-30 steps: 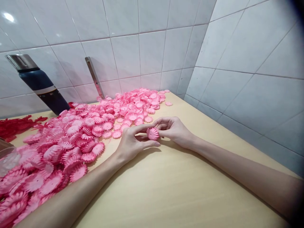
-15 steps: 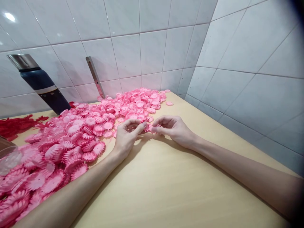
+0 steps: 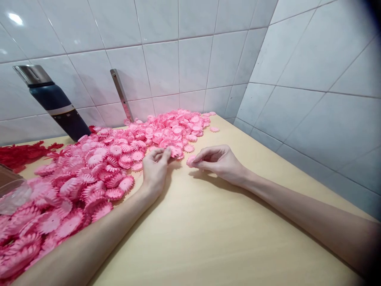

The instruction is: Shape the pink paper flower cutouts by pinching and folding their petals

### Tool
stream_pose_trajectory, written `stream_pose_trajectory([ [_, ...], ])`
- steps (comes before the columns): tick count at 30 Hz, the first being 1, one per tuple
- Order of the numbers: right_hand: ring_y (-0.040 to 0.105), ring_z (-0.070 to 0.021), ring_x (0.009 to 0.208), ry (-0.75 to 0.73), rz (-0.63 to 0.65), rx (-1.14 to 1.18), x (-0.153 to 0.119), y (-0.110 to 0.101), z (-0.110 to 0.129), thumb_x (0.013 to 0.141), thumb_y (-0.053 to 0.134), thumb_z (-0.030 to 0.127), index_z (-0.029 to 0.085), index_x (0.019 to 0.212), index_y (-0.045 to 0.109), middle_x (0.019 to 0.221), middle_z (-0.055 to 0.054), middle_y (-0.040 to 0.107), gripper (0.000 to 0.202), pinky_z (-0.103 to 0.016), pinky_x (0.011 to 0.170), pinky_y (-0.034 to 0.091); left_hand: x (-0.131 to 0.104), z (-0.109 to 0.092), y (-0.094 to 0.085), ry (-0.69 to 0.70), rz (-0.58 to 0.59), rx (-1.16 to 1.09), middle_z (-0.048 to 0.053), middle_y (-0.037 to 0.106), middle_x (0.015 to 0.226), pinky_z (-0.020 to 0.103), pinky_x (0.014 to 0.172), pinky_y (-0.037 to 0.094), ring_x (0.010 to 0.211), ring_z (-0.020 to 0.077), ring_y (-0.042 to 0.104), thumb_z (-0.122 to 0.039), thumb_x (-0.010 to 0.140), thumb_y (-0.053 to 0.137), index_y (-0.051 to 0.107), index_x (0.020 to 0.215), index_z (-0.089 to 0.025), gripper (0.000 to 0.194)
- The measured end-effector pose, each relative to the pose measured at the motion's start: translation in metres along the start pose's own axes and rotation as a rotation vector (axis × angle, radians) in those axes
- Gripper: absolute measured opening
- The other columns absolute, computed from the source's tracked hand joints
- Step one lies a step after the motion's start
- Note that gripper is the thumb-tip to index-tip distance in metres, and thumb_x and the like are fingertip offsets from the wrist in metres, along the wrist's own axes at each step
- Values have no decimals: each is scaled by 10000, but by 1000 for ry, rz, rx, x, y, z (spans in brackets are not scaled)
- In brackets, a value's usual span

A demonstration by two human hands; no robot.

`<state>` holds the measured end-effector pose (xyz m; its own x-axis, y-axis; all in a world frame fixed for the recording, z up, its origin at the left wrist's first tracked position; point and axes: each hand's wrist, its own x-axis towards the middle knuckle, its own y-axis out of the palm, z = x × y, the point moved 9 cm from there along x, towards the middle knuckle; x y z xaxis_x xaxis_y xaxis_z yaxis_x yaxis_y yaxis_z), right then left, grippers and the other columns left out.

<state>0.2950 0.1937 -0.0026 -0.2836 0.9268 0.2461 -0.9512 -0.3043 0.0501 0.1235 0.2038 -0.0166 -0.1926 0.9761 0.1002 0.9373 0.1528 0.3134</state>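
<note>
My left hand (image 3: pixel 155 169) is pinched at the edge of the pile, thumb against the fingers, with a pink scalloped petal disc (image 3: pixel 176 152) at its fingertips. Opposite it, my right hand (image 3: pixel 220 163) holds a smaller pale pink petal disc (image 3: pixel 191 160) between thumb and fingers, just above the table. A gap separates the two hands. Around and behind the left hand spreads a large heap of pink petal discs (image 3: pixel 101 159), many with a small hole in the centre.
A dark blue flask (image 3: pixel 61 105) with a metal cap stands at the back left, near red strips (image 3: pixel 22 157). A metal bar (image 3: pixel 121 94) rises against the tiled wall (image 3: pixel 160 63). At the left edge lies clear plastic (image 3: pixel 14 198). The pale table (image 3: pixel 214 230) ends at the right wall.
My left hand has drawn back to the left, widening the gap between the hands. The disc in my right hand now shows more clearly. The view has shifted slightly.
</note>
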Motion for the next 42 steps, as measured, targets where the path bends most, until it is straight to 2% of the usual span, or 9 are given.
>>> stream_pose_trajectory([
  [2, 686, -181, 745, 17, 5, -16, -1, -1, -1, 620, 828, 254, 159, 690, 742, 765, -62, 739, 147, -289, 670, 545, 4, 2, -8, 7, -64, -74, -3, 631, 646, 234, 688, 520, 624, 92, 607, -331, 613, 807, 619, 688, -106, 302],
  [7, 612, -122, 632, 50, -139, 3, 4, -22, -11, 597, 851, 295, 151, 772, 700, 754, -50, 723, 273, -234, 536, 463, -3, -6, 11, 35, 86, 72, 1, 637, 717, 268, 744, 547, 683, 104, 615, -308, 636, 801, 630, 738, -115, 278],
  [14, 463, -61, 442, 85, -212, 65, 7, -29, -17, 679, 793, 419, 177, 882, 570, 546, 45, 600, 387, -208, 465, 414, -10, -3, 25, -37, 250, 13, -13, 604, 799, 339, 739, 572, 707, 122, 626, -320, 698, 763, 574, 824, -154, 281],
  [21, 488, -69, 441, 79, -138, 15, 4, -19, -13, 652, 785, 489, 194, 802, 495, 526, 51, 587, 441, -183, 446, 375, -27, -4, 49, -79, 590, 108, -12, 624, 719, 239, 726, 518, 704, 101, 615, -317, 783, 698, 592, 826, -156, 198],
  [24, 491, -70, 435, 69, -97, -2, 5, -14, -12, 649, 783, 497, 186, 722, 477, 501, 57, 553, 442, -190, 448, 374, -33, -1, 53, -122, 653, 118, -11, 648, 709, 273, 739, 528, 710, 126, 645, -316, 776, 708, 602, 862, -167, 202],
  [31, 493, -81, 477, 62, -233, -18, 5, -28, -14, 576, 821, 510, 164, 653, 546, 538, 21, 573, 449, -211, 462, 360, -18, -4, 39, -60, 427, 69, -12, 639, 714, 227, 674, 495, 672, 94, 593, -339, 733, 742, 597, 812, -152, 250],
  [36, 464, -87, 495, -4, -375, -49, 4, -42, -10, 628, 798, 505, 170, 654, 588, 558, 19, 554, 396, -233, 479, 363, -6, -4, 19, -36, 176, -9, -14, 631, 736, 245, 679, 506, 694, 107, 608, -334, 678, 778, 568, 813, -157, 306],
  [39, 585, -140, 677, 16, -389, -137, 3, -43, -8, 733, 676, 584, 173, 726, 675, 781, -46, 669, 412, -256, 576, 434, -6, -5, 19, 1, 191, 34, -10, 639, 766, 251, 729, 510, 730, 107, 614, -329, 667, 786, 595, 844, -163, 309],
  [42, 611, -205, 994, 24, -299, -181, 5, -35, -6, 791, 645, 531, 202, 912, 717, 1094, -70, 684, 358, -303, 786, 481, -6, -4, 22, 21, 242, 98, 40, 674, 946, 294, 834, 508, 894, 152, 635, -330, 666, 787, 627, 918, -166, 340],
])
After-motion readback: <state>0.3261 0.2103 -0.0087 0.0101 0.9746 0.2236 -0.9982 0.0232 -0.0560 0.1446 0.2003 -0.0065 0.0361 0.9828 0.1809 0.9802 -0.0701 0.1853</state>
